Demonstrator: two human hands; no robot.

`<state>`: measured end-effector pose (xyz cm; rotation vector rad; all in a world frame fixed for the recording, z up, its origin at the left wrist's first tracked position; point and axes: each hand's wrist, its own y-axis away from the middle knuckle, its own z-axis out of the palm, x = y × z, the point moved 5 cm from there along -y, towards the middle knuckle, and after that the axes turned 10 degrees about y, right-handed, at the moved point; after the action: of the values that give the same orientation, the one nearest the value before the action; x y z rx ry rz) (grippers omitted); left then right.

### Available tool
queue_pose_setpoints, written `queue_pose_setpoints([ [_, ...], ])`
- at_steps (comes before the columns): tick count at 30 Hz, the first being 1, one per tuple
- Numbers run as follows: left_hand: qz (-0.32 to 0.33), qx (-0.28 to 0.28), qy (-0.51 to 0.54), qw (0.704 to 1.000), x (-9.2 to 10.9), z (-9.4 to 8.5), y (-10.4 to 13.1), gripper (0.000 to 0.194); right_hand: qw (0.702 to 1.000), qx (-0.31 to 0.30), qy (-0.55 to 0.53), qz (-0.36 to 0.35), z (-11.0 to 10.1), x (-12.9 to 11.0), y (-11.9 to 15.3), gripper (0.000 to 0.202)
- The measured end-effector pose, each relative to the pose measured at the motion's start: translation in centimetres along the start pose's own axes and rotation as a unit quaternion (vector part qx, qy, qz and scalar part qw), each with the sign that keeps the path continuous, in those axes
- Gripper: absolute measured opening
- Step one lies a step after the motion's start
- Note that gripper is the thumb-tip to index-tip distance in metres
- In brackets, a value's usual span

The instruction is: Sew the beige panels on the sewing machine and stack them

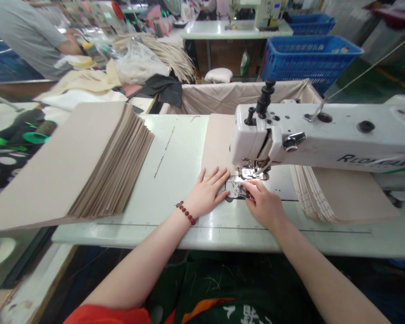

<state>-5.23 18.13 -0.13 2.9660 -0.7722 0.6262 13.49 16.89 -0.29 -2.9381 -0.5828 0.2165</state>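
A white sewing machine (310,130) reaches in from the right over a pale green table (168,180). My left hand (209,191) lies with fingers spread, its fingertips on the near edge of a beige panel (218,139) that extends back beside the machine head. Close to the metal plate below the needle, my right hand (263,202) has its thumb and fingers pinched together; whatever is between them is too small to make out. The needle tip is hard to tell apart from the presser parts.
A tall stack of beige panels (67,157) stands at the left. More beige pieces (351,193) lie under the machine arm at the right. Behind the table are a cloth-lined bin (209,96) and a blue basket (307,58). A person in grey (30,36) is at the upper left.
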Motion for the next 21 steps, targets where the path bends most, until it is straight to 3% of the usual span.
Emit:
queue_pose_setpoints([
  [21, 0.002, 0.006, -0.012, 1.000, -0.07, 0.22, -0.05, 0.063, 1.000, -0.007, -0.005, 0.001, 0.15, 0.09, -0.05, 0.044],
])
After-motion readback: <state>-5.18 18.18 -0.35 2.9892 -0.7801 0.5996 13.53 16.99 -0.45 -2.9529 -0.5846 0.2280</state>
